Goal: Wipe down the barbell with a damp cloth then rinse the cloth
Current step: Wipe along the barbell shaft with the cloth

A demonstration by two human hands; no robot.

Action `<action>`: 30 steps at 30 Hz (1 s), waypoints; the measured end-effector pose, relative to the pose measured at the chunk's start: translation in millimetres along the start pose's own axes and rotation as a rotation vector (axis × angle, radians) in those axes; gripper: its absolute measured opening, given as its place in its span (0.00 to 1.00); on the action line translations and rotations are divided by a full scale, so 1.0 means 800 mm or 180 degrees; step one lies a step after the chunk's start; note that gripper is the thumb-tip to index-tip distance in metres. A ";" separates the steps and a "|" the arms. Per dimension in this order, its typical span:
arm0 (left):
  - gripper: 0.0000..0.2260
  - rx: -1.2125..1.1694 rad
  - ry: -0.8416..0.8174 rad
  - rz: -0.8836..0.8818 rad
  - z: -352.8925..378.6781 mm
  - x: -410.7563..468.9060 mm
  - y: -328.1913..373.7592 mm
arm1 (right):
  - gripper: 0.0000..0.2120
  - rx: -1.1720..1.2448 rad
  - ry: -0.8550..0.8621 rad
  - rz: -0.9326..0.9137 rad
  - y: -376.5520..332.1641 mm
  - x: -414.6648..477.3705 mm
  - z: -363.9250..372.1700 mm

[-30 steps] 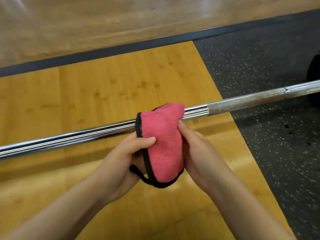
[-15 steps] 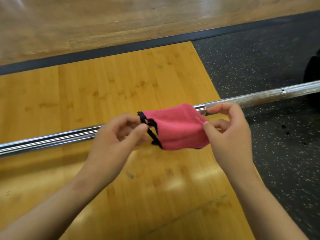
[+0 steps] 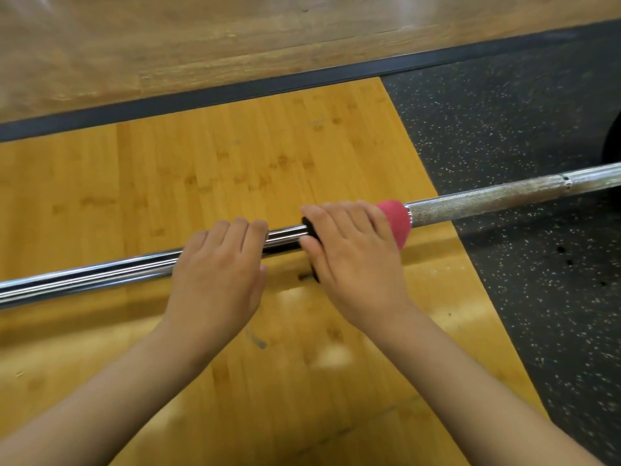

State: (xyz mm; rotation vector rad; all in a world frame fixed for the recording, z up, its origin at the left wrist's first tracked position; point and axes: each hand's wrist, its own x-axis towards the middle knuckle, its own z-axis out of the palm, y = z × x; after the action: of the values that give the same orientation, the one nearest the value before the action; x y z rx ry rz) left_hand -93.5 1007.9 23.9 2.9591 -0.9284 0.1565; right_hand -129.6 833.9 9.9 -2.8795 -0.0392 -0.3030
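Now a pink cloth [image 3: 395, 218] is wrapping the barbell [image 3: 487, 198] just where its polished shaft is giving way to rough knurling. A person's right hand [image 3: 353, 264] is clenching its grip round cloth and steel together, with only the cloth's end showing past the fingers. The left hand [image 3: 218, 274] is grasping the bare shaft just beside it, fingers curled over the top. Soft and damp, the cloth is probably gliding on chrome and dragging on knurling, so a full wraparound hold is suiting it; the bar, stiff and heavy, is best left lying. A wooden platform [image 3: 235, 169] is spreading beneath the barbell, with speckled rubber flooring [image 3: 521, 112] under its knurled stretch.
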 end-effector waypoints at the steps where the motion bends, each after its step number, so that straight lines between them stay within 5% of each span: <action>1: 0.19 -0.0023 -0.0017 0.0060 0.000 0.003 -0.003 | 0.18 -0.0023 0.0053 0.0120 0.012 -0.002 -0.003; 9: 0.19 -0.0082 -0.0409 -0.0070 -0.001 0.033 -0.006 | 0.21 0.0465 0.0158 0.0183 -0.009 -0.009 -0.002; 12: 0.07 -0.0007 -0.0447 -0.0032 -0.005 0.040 -0.008 | 0.27 0.0591 -0.0013 -0.0162 -0.056 -0.007 0.011; 15: 0.07 -0.0775 -0.1575 0.0141 -0.012 0.063 -0.022 | 0.29 0.0413 -0.0063 -0.0240 -0.053 0.002 0.012; 19: 0.17 -0.2019 -0.2916 -0.0302 -0.019 0.087 -0.039 | 0.27 0.0052 -0.0034 -0.0301 -0.004 -0.001 0.000; 21: 0.17 -0.1568 -0.2615 -0.0406 -0.024 0.078 -0.031 | 0.26 -0.0129 0.0108 -0.0113 0.019 -0.009 -0.005; 25: 0.11 0.0027 -0.0351 -0.0063 -0.006 0.029 0.000 | 0.23 -0.0073 0.0359 0.0295 0.022 -0.017 0.003; 30: 0.11 0.0027 0.0151 -0.0013 0.013 0.027 -0.001 | 0.22 -0.0093 0.0557 -0.0062 -0.039 -0.011 0.031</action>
State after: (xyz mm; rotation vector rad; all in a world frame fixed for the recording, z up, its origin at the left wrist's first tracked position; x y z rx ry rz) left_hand -74.3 995.5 15.6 2.9509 -0.9181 0.2298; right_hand -134.9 870.2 -7.7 -2.8706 -0.0315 -0.5619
